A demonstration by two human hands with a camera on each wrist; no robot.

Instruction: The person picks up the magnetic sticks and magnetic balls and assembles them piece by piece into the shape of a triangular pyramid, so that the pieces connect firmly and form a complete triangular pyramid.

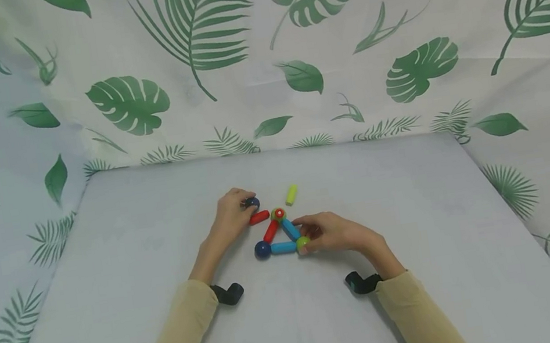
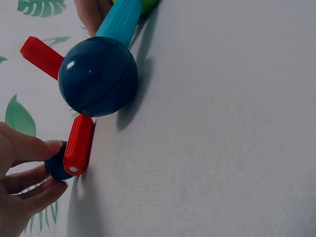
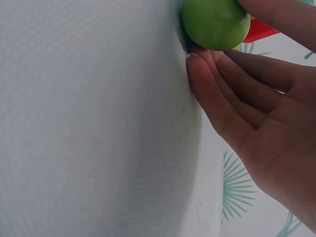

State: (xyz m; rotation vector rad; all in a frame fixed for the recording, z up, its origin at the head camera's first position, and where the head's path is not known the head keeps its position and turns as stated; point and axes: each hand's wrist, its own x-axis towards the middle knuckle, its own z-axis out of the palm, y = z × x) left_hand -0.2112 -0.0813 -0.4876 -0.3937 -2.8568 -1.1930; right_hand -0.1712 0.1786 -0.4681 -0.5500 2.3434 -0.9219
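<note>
In the head view my left hand (image 1: pixel 230 214) pinches a dark blue ball (image 1: pixel 253 202) between thumb and fingertips. Just by that ball lies a loose red rod (image 1: pixel 259 217), which partly covers it in the left wrist view. My right hand (image 1: pixel 333 230) grips a green ball (image 1: pixel 303 243), thumb on one side and fingers on the other. That ball is one corner of a triangle with two light blue rods (image 1: pixel 283 247), a red rod (image 1: pixel 270 231) and another dark blue ball (image 1: pixel 262 249). At its far corner, a red rod end with a white dot (image 1: pixel 279 213) tops a greenish ball.
A yellow-green rod (image 1: pixel 291 195) lies beyond the triangle's far corner. White tabletop (image 1: pixel 296 321) spreads around the pieces, with a leaf-printed cloth (image 1: pixel 254 98) rising behind and at the sides. Black wrist mounts (image 1: pixel 363 282) jut inward from both sleeves.
</note>
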